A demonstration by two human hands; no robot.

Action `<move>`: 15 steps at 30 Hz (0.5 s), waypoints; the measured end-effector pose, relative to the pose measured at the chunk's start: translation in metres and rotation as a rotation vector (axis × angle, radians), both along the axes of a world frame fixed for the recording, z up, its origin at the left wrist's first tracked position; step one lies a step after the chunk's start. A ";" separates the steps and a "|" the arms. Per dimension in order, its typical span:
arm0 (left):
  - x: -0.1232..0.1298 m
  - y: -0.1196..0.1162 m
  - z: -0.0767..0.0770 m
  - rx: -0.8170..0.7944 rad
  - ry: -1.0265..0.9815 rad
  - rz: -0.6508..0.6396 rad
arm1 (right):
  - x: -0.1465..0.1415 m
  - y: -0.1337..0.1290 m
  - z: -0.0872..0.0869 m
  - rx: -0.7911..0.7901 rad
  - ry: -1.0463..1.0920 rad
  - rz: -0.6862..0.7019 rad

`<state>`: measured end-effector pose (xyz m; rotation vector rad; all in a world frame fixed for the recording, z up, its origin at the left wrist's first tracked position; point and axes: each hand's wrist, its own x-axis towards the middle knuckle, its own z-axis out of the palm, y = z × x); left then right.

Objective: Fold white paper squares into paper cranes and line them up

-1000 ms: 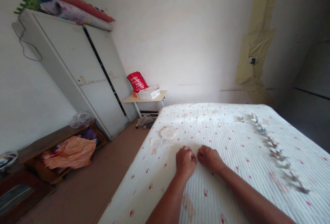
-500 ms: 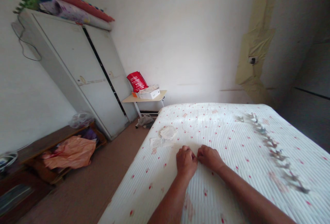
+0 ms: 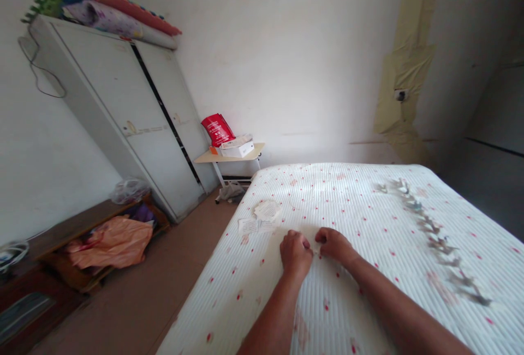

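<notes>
Both hands are close together low over a white ribbed bed cover [image 3: 327, 300] with small red dots. My left hand [image 3: 295, 252] has its fingers curled and closed, with something small and pale at the fingertips, too small to name. Just to its right, my right hand [image 3: 334, 246] is closed too, its fingertips pinched near the same pale bit. Beyond my left hand lie a roundish piece of printed paper [image 3: 267, 210] and a printed strip [image 3: 257, 226]. Along the right side of the bed runs a row of several small folded-looking pieces [image 3: 442, 246].
A small table [image 3: 200, 157] with a red bag [image 3: 218, 130] and a white box [image 3: 238, 150] stands past the bed's far left corner. At the left are a grey cabinet [image 3: 106, 98] and a low wooden shelf with an orange plastic bag [image 3: 112, 243].
A narrow gap has opened between my hands, which were touching or nearly so. The fingers of my right hand have shifted slightly, and a pale bit now shows between the hands.
</notes>
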<state>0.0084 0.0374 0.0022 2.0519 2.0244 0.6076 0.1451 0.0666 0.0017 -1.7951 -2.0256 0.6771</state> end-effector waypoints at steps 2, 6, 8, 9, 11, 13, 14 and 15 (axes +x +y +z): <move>0.000 -0.001 0.000 0.000 0.001 0.000 | 0.000 0.000 0.000 -0.010 0.009 0.006; 0.001 -0.002 0.003 -0.009 0.005 0.002 | -0.002 -0.004 -0.001 0.007 -0.014 -0.019; 0.002 -0.002 0.005 -0.022 0.014 0.004 | -0.005 -0.007 -0.001 0.031 -0.044 -0.035; 0.002 -0.002 0.005 -0.028 0.021 0.004 | -0.006 -0.009 0.000 0.039 -0.058 -0.039; 0.002 -0.001 0.005 -0.037 0.031 0.009 | -0.007 -0.011 0.001 0.046 -0.075 -0.045; 0.002 -0.001 0.004 -0.028 0.031 0.011 | -0.007 -0.011 0.001 0.043 -0.075 -0.046; 0.002 0.000 0.003 -0.019 0.028 0.010 | -0.007 -0.010 0.001 0.042 -0.070 -0.045; 0.002 0.000 0.002 -0.011 0.025 0.007 | -0.006 -0.009 0.001 0.042 -0.063 -0.042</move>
